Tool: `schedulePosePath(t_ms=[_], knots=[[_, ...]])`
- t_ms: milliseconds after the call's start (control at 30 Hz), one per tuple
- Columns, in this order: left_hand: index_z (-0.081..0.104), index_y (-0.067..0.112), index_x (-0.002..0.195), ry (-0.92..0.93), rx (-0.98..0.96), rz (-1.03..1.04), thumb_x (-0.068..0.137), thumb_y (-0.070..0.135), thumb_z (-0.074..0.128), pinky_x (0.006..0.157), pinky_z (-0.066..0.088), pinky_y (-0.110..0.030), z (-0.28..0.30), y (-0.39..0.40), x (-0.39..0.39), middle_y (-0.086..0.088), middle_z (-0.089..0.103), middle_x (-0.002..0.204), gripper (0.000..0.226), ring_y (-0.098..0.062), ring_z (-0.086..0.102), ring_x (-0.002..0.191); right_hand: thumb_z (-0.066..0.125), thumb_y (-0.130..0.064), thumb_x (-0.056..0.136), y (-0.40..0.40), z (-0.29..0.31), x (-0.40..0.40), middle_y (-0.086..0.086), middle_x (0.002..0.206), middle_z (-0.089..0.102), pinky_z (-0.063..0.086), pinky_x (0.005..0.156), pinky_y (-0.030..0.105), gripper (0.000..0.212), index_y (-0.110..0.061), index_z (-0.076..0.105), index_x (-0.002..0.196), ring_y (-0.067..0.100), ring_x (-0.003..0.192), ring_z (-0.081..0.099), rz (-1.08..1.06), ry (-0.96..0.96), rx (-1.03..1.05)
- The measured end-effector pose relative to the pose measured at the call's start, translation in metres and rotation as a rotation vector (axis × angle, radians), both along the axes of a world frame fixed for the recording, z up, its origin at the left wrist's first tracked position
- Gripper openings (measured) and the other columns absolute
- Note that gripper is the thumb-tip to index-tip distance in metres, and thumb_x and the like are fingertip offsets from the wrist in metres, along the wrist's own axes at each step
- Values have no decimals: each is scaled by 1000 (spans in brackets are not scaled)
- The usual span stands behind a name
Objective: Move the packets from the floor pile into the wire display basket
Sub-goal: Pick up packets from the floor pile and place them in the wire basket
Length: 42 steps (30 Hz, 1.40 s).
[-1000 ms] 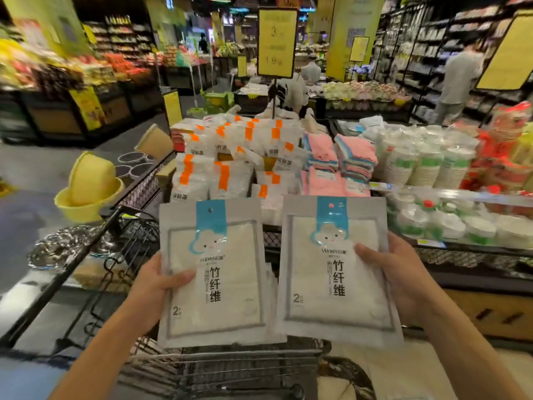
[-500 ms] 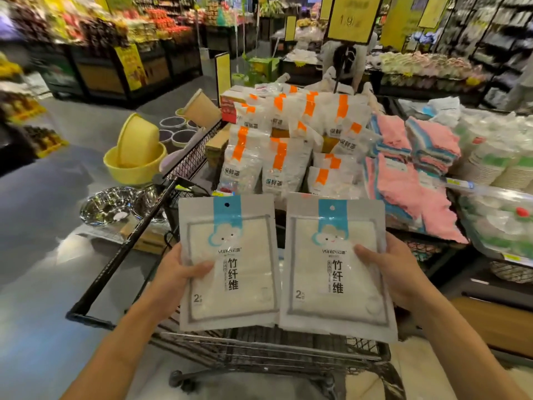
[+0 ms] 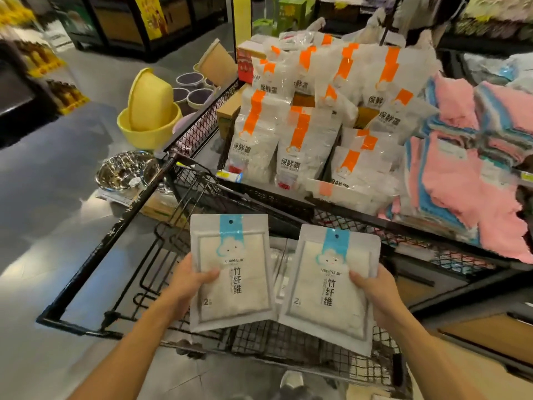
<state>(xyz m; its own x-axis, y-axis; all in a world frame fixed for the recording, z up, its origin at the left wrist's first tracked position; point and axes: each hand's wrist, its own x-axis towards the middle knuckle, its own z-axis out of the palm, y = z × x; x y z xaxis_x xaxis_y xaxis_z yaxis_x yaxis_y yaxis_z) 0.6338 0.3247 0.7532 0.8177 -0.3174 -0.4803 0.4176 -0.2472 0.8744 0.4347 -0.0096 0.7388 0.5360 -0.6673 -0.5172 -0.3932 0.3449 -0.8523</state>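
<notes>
My left hand (image 3: pixel 189 287) grips a grey packet with a blue cloud label (image 3: pixel 236 284) by its left edge, thumb across the front. My right hand (image 3: pixel 372 290) grips a second, matching packet (image 3: pixel 323 293) by its right edge. Both packets are held upright side by side above the black wire display basket (image 3: pixel 121 226), whose mesh bottom shows under them. More pale packets lie in the basket behind the two held ones, mostly hidden. The floor pile is out of sight.
A raised wire bin holds orange-labelled white bags (image 3: pixel 300 140) and pink and blue cloths (image 3: pixel 461 183) beyond the basket. Yellow basins (image 3: pixel 150 111), steel bowls (image 3: pixel 124 168) and purple tubs stand on the grey floor at left. Store shelves line the background.
The camera has tilted down and both packets have come lower, over the wire basket. The right packet now tilts slightly. Both hands keep their hold.
</notes>
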Motion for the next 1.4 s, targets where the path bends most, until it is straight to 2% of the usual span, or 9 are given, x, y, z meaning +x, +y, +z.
schedulePosePath(t_ms=[167, 333, 500, 700, 900, 1033, 1167, 1267, 1400], knots=[[58, 17, 115, 68, 104, 5, 85, -5, 74, 60, 59, -28, -37, -25, 19, -3, 74, 105, 40, -18, 73, 91, 72, -3, 92, -16, -37, 20, 13, 119, 72, 61, 87, 54, 44, -9, 57, 133, 32, 103, 73, -22, 121, 35], [57, 17, 120, 154, 205, -65, 79, -2, 80, 89, 59, -54, -89, -41, 62, -7, 73, 115, 51, -28, 71, 105, 72, -1, 91, -27, -74, 50, 11, 116, 71, 62, 78, 44, 41, -8, 56, 129, 27, 100, 72, -29, 239, 28], [59, 16, 125, 196, 228, -155, 80, -3, 80, 91, 59, -54, -143, -63, 100, -6, 73, 117, 53, -26, 71, 106, 71, -2, 92, -27, -103, 81, 9, 111, 70, 61, 83, 48, 33, -13, 56, 119, 25, 96, 71, -18, 398, -3], [59, 21, 126, 243, 284, -263, 80, 2, 81, 91, 59, -52, -210, -84, 135, -4, 72, 119, 54, -25, 70, 111, 67, -6, 95, -24, -143, 117, 3, 102, 66, 59, 59, 32, 31, -16, 50, 119, 18, 82, 71, 29, 539, -17], [53, 12, 122, 69, 531, -262, 84, 6, 80, 80, 49, -34, -235, -117, 146, -3, 59, 110, 47, -21, 58, 101, 67, -10, 97, -25, -171, 133, 7, 113, 68, 61, 86, 49, 33, -12, 54, 127, 28, 103, 69, 9, 639, -88], [45, 10, 132, -16, 653, -320, 85, 11, 79, 92, 55, -50, -250, -116, 141, -13, 49, 126, 58, -33, 57, 112, 65, -17, 100, -16, -183, 132, 8, 113, 64, 57, 84, 40, 37, -7, 50, 132, 29, 103, 66, 83, 726, -187], [49, 9, 141, -208, 883, -509, 97, 18, 64, 100, 48, -50, -252, -116, 127, -17, 32, 140, 47, -36, 42, 123, 65, -34, 99, -6, -192, 130, 18, 121, 62, 60, 86, 55, 53, -9, 38, 136, 40, 108, 66, 198, 845, -335], [58, 8, 136, -333, 973, -606, 98, 21, 59, 104, 42, -46, -246, -116, 123, -19, 37, 141, 40, -35, 37, 129, 64, -43, 98, -1, -193, 129, 23, 138, 53, 49, 103, 56, 73, -3, 30, 149, 41, 129, 53, 329, 993, -536], [44, 14, 152, -528, 996, -719, 101, 38, 54, 109, 42, -48, -241, -111, 123, -21, 50, 140, 57, -36, 45, 127, 59, -47, 98, -3, -183, 126, 18, 156, 38, 35, 115, 57, 76, -8, 26, 155, 37, 143, 40, 419, 998, -692]])
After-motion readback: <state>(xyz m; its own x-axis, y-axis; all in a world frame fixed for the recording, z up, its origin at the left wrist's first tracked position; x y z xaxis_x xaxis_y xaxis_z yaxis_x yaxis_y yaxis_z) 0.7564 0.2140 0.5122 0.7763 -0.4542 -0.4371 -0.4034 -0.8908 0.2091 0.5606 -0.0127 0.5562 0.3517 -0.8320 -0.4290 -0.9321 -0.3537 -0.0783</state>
